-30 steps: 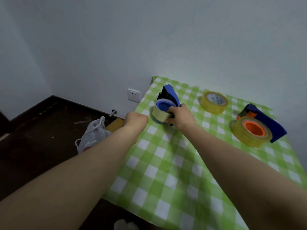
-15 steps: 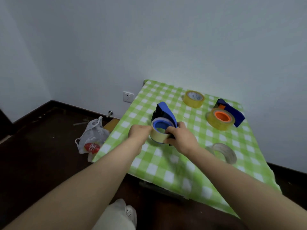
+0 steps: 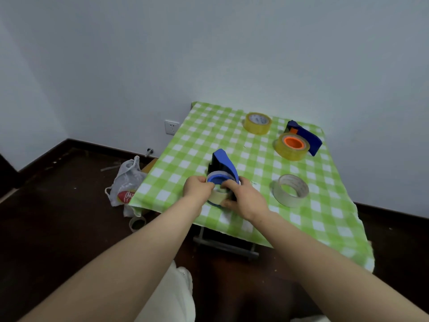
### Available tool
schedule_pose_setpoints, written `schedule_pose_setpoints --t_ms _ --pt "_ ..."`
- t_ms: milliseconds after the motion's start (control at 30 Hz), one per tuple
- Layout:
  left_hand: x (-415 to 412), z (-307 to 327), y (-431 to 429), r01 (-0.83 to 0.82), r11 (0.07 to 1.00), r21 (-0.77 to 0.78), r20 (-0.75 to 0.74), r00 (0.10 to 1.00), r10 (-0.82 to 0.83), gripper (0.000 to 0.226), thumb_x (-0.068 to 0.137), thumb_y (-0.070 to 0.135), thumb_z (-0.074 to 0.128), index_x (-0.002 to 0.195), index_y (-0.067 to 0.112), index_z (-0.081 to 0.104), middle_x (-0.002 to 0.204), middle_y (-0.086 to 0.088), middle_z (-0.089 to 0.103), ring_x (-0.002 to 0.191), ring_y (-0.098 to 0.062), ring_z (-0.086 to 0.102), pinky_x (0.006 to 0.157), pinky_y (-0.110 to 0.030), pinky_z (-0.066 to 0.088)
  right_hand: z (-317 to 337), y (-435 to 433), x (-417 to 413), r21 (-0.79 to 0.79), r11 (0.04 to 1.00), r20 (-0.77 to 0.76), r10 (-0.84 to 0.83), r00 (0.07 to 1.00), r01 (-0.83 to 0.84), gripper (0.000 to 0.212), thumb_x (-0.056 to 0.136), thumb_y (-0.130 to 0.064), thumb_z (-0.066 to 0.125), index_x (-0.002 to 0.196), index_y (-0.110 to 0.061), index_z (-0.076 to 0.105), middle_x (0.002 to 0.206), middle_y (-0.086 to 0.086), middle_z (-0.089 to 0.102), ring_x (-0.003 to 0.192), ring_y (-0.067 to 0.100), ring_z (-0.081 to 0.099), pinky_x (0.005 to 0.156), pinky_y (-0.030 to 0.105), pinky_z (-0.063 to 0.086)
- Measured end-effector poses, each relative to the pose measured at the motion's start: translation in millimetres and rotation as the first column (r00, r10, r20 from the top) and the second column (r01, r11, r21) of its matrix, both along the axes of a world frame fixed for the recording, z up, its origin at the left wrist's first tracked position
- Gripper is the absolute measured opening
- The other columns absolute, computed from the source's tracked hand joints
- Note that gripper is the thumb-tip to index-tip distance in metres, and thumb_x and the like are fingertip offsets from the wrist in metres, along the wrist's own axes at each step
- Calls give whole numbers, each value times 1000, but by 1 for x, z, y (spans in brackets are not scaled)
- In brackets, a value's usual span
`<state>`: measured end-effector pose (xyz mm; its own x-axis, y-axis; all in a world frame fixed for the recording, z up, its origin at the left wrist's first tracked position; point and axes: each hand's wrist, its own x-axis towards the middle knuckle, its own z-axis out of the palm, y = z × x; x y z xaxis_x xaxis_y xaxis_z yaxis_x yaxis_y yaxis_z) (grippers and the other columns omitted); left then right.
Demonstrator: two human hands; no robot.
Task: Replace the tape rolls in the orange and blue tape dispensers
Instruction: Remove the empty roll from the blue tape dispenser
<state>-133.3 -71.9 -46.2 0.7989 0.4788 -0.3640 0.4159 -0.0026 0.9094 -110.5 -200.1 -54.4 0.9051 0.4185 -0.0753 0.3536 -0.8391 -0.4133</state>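
The blue tape dispenser (image 3: 222,161) stands near the front left of the green checked tablecloth (image 3: 250,163), with a pale tape roll (image 3: 220,196) on its blue hub. My left hand (image 3: 197,187) grips the roll's left side. My right hand (image 3: 243,197) holds the roll and dispenser from the right, fingers curled over the top. The orange dispenser (image 3: 299,141), with a yellow roll on its orange hub, lies at the back right. A spare yellow roll (image 3: 257,123) sits at the back, and a whitish roll (image 3: 290,190) lies to the right of my hands.
A white wall runs behind the table, with a socket (image 3: 171,127) low down. On the dark floor to the left lie a plastic bag (image 3: 126,182) and an empty cardboard core (image 3: 137,223). The table's metal frame (image 3: 226,246) shows under the cloth's front edge.
The view has pulled back from the table, so the whitish roll and floor now show. Both hands have closed in on the roll on the blue dispenser; the left hand was apart from it before.
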Motion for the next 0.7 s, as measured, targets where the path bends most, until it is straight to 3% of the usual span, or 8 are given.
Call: schedule_pose_setpoints --t_ms 100,233,300,367,467,567,633,700 --pt "3 -2 0 24 998 58 -28 999 -22 50 85 12 64 132 2 50 131 -12 55 119 -28 54 98 -33 42 9 -4 -3 109 994 53 -31 998 25 56 79 -32 62 129 -29 39 128 1 40 102 25 57 70 32 48" --pt "6 -2 -1 80 967 242 -55 996 -69 53 86 12 63 136 7 47 135 -11 54 118 -28 55 95 -33 43 11 -13 2 192 981 91 -36 995 18 37 81 -14 61 116 -17 50 127 2 44 107 24 53 80 37 49" --pt "7 -3 -2 100 957 272 -66 994 -85 42 87 7 59 129 7 54 126 -10 59 107 -26 57 91 -32 44 13 -20 10 214 976 78 -45 996 27 25 81 -7 60 104 -16 57 121 3 49 103 22 54 83 35 47" --pt "8 -2 -1 110 954 279 -64 993 -96 19 87 2 55 98 14 64 99 -6 61 91 -23 53 82 -30 42 16 -28 22 228 970 62 -104 993 87 18 82 -5 60 96 -17 62 117 1 52 103 20 55 84 33 46" --pt "11 -5 3 115 953 280 -39 993 -108 29 86 0 54 70 24 49 75 5 53 86 -21 51 78 -28 40 15 -39 38 230 960 46 -176 983 161 18 84 -8 64 100 -16 64 116 2 57 104 20 57 84 31 45" --pt "9 -3 -1 146 942 302 -23 989 -146 21 85 3 56 95 20 62 91 2 60 98 -24 56 82 -27 41 12 -41 41 227 962 27 -163 986 152 22 85 -9 63 106 -15 63 117 3 59 106 21 58 87 33 46" --pt "9 1 -2 193 891 410 -22 979 -202 50 81 12 63 130 14 52 126 -5 55 121 -25 49 92 -28 39 12 -40 36 248 959 48 -150 988 133 30 83 -13 62 113 -17 59 121 0 55 111 18 54 89 34 46" --pt "10 4 -3 321 764 559 -68 937 -344 79 76 23 68 145 12 32 145 -6 38 137 -25 30 105 -31 31 13 -39 31 285 952 61 -135 989 113 40 81 -14 59 121 -19 53 126 -2 52 115 17 50 90 37 47"
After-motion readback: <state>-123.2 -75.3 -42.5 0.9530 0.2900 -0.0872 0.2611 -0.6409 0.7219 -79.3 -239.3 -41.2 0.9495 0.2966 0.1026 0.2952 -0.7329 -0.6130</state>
